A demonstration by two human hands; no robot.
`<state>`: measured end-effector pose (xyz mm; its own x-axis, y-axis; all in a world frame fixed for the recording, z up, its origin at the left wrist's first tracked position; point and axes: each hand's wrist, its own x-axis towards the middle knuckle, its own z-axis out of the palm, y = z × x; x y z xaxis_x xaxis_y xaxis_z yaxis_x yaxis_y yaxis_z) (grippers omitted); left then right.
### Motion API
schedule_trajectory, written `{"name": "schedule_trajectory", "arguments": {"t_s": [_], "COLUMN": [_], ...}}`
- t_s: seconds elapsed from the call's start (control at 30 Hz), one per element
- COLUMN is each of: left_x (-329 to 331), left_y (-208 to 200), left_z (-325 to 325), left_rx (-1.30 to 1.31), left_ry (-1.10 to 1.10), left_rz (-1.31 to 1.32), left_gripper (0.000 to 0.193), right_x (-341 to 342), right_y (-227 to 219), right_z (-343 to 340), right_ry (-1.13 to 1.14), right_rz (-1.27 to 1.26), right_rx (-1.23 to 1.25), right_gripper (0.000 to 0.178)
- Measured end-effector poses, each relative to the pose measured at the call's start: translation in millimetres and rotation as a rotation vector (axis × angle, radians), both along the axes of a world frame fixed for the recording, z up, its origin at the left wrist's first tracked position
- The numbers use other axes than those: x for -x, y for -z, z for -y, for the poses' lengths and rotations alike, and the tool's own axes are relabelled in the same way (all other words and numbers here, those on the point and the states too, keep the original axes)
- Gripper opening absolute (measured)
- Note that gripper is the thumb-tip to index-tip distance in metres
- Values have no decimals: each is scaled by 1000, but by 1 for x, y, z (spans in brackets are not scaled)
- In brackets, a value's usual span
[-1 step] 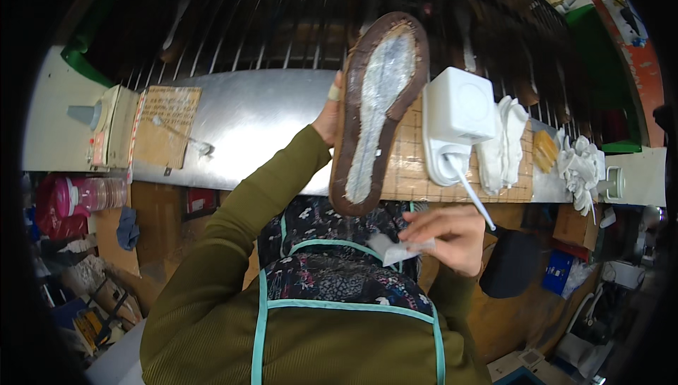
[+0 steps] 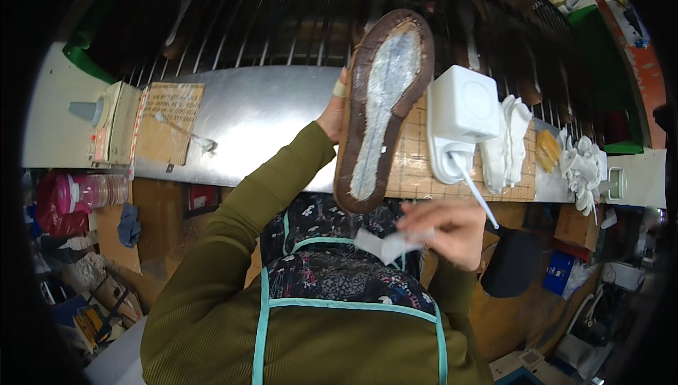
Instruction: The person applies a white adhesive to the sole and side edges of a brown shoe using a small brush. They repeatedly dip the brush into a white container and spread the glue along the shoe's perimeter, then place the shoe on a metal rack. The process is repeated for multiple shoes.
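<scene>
A brown shoe (image 2: 381, 110) is held up over the near edge of the metal bench, its underside facing me. That underside has a whitish, rough middle and a gathered brown border; its other side is hidden. My left hand (image 2: 332, 115) is closed around the shoe's left side, with a light band on one finger and most of the others out of sight behind the shoe. Below and to the right, my right hand (image 2: 452, 233) pinches a thin whitish scrap (image 2: 385, 246), blurred, in front of my flowered apron. Whether the scrap is paper or film is unclear.
A white plastic dispenser (image 2: 462, 106) with a thin white-handled stick (image 2: 474, 191) stands on a taped cardboard sheet (image 2: 409, 173). White gloves (image 2: 507, 141) lie beside it. Left on the metal bench (image 2: 261, 117) is a cardboard piece (image 2: 169, 120) with a brush (image 2: 201, 143). Metal rods (image 2: 282, 25) run behind.
The whitish scrap in my right hand has swung a little to the left. My left hand keeps its hold on the shoe, and the whole view shifts slightly.
</scene>
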<state>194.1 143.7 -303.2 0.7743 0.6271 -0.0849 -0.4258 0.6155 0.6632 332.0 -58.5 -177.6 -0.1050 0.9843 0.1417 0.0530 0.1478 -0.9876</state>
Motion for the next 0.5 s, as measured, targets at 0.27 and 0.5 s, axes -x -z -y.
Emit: {"name": "schedule_trajectory", "arguments": {"t_s": [0.27, 0.5], "left_x": [-8, -7], "left_y": [-8, 13], "left_z": [-6, -11], "left_rx": [84, 75], "left_ry": [63, 22], "left_rz": [206, 93], "left_gripper": [99, 93], "right_x": [17, 10], "right_y": [14, 11], "right_z": [-102, -137], "right_ry": [395, 524], "right_rz": [-80, -36], "right_rx": [-123, -264], "right_gripper": [14, 12]}}
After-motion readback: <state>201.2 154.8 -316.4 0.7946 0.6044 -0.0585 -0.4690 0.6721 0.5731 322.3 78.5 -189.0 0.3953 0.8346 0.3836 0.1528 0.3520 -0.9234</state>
